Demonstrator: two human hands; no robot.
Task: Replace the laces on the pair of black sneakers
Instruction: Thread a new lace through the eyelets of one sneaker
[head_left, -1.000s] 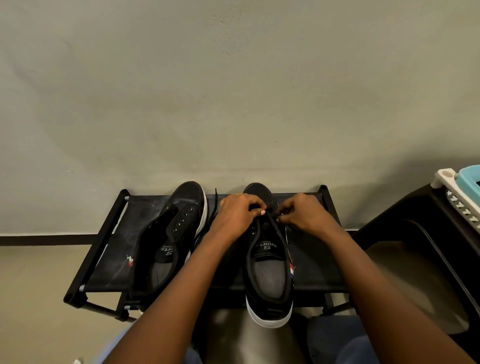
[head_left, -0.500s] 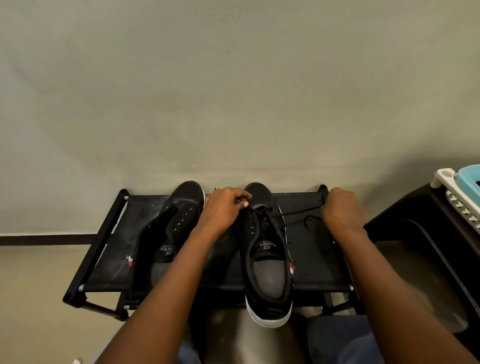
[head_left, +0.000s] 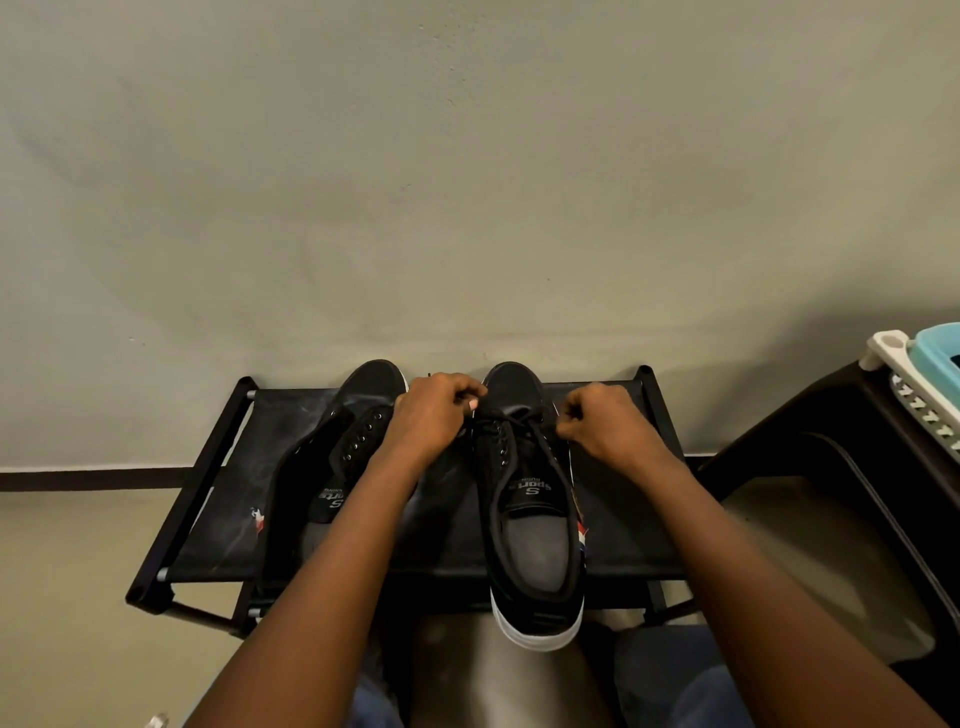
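A plain greenish-grey wall fills the upper part of the view, with a dark baseboard stripe at its foot on the left. Against it stands a low black shoe rack with a fabric shelf, and on the right edge a dark cabinet carries a white and teal plastic item, only partly in view.

Two black sneakers lie on the rack, toes toward the wall. The left sneaker leans to one side, its eyelets bare and its tongue turned up — the printed label reads "S sports", upside down from here, with a smaller line below it too fine to read. The right sneaker sits upright, its white-soled heel overhanging the rack's near edge; its tongue bears the same "S sports" mark, and a red, white and blue tag shows on its outer side.

A black lace crosses the right sneaker's lowest eyelets near the toe. The left hand has its fingers curled round one end of the lace, beside the toe. The right hand pinches the other end — thumb and fingers closed on it, just off the shoe's right edge.
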